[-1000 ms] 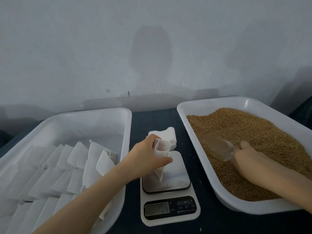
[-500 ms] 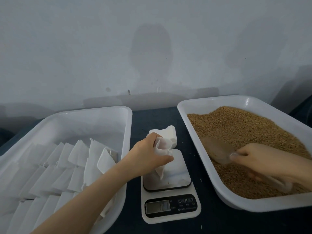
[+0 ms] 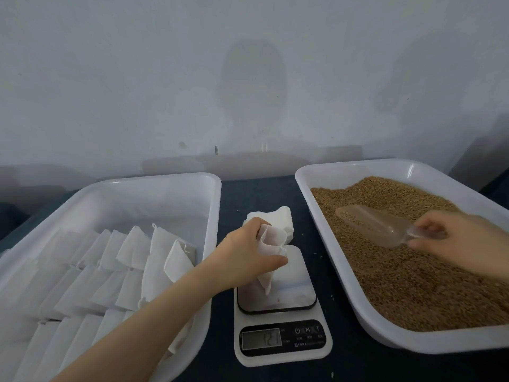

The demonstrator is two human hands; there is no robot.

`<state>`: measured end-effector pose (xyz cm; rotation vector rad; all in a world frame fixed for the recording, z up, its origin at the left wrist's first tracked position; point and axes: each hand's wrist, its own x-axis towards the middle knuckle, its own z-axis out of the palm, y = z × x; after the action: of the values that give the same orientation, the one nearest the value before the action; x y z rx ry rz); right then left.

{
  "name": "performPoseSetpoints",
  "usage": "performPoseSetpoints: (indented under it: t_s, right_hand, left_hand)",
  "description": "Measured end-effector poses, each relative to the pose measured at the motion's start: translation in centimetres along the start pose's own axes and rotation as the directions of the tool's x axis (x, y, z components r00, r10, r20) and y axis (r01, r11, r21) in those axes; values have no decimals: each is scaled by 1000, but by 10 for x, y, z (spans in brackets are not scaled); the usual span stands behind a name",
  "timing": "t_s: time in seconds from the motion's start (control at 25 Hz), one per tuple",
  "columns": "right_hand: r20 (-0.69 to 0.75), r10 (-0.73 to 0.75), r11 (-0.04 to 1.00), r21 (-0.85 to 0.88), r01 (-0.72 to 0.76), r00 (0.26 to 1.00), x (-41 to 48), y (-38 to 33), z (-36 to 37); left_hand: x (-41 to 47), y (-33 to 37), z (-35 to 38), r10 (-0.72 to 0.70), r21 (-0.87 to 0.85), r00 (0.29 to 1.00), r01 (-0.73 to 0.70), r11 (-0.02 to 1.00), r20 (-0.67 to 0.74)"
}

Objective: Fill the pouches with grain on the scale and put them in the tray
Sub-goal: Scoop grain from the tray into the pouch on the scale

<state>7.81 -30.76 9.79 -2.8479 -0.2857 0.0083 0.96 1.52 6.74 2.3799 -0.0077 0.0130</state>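
L-hand grip (image 3: 242, 257) pinches white mesh pouch (image 3: 272, 241) on white digital scale (image 3: 292, 288). R-hand grip (image 3: 454, 235) holds clear plastic scoop (image 3: 369, 224) in brown grain (image 3: 413, 285).

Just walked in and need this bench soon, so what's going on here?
A person is filling pouches with grain. The left hand holds an open white pouch upright on the kitchen scale. The right hand grips a clear scoop, part loaded, low over the grain in the right tray; this scoopful has not reached the pouch yet. The left tray already holds rows of white pouches, and a small stack of spare pouches lies behind the scale.
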Motion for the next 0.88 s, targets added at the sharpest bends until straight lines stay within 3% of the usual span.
performPoseSetpoints:
  t_s: [0.32, 0.56, 0.88]
  right_hand:
    - [-231, -137, 985, 67, 156, 963, 0, -21, -27]
    - [-207, -322, 927, 128, 352, 924, -5, -68, -36]
    - [-185, -420, 905, -161, 394, 888, 7, -84, -35]
  left_hand:
    - [-1, -1, 0, 35, -72, 998, -31, 997, 54]
    - [-1, 0, 0, 7, -79, 997, -2, 997, 72]
    - [2, -1, 1, 5, -103, 998, 1, 995, 60]
